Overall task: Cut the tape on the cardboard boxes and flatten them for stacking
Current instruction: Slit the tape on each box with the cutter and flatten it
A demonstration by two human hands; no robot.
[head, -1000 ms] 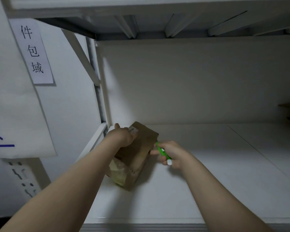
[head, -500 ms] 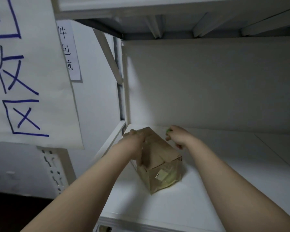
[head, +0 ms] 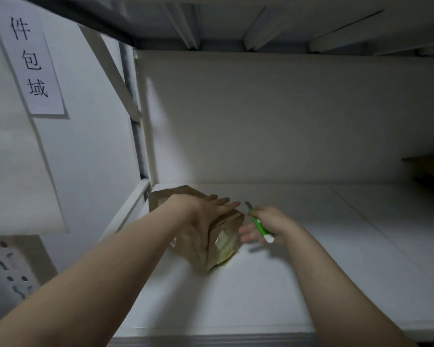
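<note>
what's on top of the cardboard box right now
The left hand lies flat on top of the cardboard box, fingers straight. The palm covers most of that face, so any tape seam under it cannot be seen.

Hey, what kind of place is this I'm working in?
Likely a parcel storeroom: white metal shelving, a paper sign with handwritten Chinese characters, and a taped cardboard box with a green cutter beside it.
</note>
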